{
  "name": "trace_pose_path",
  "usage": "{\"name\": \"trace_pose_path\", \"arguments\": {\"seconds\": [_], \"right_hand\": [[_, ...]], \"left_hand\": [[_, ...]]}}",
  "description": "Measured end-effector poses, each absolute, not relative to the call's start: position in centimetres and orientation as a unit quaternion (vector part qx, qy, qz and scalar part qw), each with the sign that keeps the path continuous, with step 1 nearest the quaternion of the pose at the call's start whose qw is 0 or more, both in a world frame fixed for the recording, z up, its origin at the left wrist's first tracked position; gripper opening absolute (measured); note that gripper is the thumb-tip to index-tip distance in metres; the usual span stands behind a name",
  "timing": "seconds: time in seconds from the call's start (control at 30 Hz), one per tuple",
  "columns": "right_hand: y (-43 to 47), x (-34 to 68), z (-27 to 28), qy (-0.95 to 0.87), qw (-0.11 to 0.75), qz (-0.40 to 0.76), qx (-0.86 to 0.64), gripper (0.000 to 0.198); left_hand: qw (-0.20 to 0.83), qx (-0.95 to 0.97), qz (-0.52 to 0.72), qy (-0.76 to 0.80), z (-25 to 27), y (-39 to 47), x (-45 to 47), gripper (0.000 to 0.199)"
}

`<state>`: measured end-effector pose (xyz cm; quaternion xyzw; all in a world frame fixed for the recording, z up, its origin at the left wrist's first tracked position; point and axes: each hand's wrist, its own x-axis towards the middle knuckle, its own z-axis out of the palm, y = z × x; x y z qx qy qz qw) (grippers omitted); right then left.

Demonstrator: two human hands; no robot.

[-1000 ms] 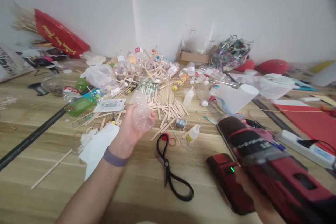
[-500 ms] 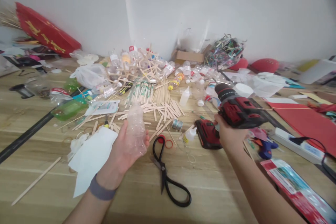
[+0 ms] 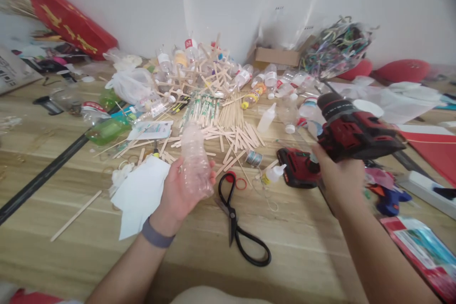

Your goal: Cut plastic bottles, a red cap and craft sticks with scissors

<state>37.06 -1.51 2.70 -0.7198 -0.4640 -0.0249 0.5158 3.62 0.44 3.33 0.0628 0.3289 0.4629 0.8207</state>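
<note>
My left hand [image 3: 177, 192] is wrapped round a clear plastic bottle [image 3: 195, 161], tilted slightly, its narrower end pointing away from me. On the right, my right hand [image 3: 338, 175] grips the handle of a red and black cordless drill [image 3: 356, 130]; the drill's battery base [image 3: 297, 167] is low over or on the table. The fingers of that hand are partly hidden behind the drill. Between my hands lie black-handled scissors [image 3: 233, 221] on the wood. Close to the drill's base are a small glue bottle [image 3: 274, 173] and a spool of wire [image 3: 254, 158].
Wooden craft sticks [image 3: 245, 135] and bamboo skewers [image 3: 231, 111] spread across the middle. Several plastic bottles [image 3: 270, 78] and a cardboard box [image 3: 278, 56] stand at the back. White paper [image 3: 142, 194] lies at left, a power strip [image 3: 427, 190] and a blue glue gun [image 3: 392, 199] at right.
The view has shifted, so table things sit further right or higher. The drill in my right hand has moved right in the picture. The bottle stays in my left hand.
</note>
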Motion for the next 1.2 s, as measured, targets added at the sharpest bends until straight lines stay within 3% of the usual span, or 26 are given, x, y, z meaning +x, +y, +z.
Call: {"name": "trace_pose_path", "arguments": {"seconds": [0.1,0.17,0.3,0.5,0.63,0.83,1.2], "right_hand": [[-6.1,35.0,3.7,-0.407,0.518,-0.066,-0.75,0.036],[-9.2,32.5,3.5,-0.422,0.456,-0.184,-0.761,0.025],[-12.0,26.0,0.6,-0.708,0.313,-0.001,-0.633,0.026],[-9.1,20.9,-3.0,-0.737,0.14,0.059,-0.659,0.016],[-7.8,21.2,-2.4,-0.704,0.167,0.15,-0.673,0.011],[-8.4,22.8,0.2,-0.663,0.334,0.263,-0.616,0.02],[-7.8,21.3,1.1,-0.724,0.328,0.035,-0.605,0.028]], "left_hand": [[0.819,0.061,0.475,0.316,3.0,0.4,3.7,0.047],[0.82,0.056,0.475,0.314,2.6,0.3,3.7,0.048],[0.822,0.063,0.47,0.317,2.1,0.1,3.9,0.053],[0.803,0.085,0.496,0.32,2.6,-0.4,4.0,0.054],[0.784,0.072,0.517,0.335,3.2,-0.4,3.8,0.045],[0.75,0.07,0.55,0.359,3.0,0.0,3.6,0.035],[0.769,0.136,0.513,0.356,2.3,-1.0,4.4,0.046]]}}
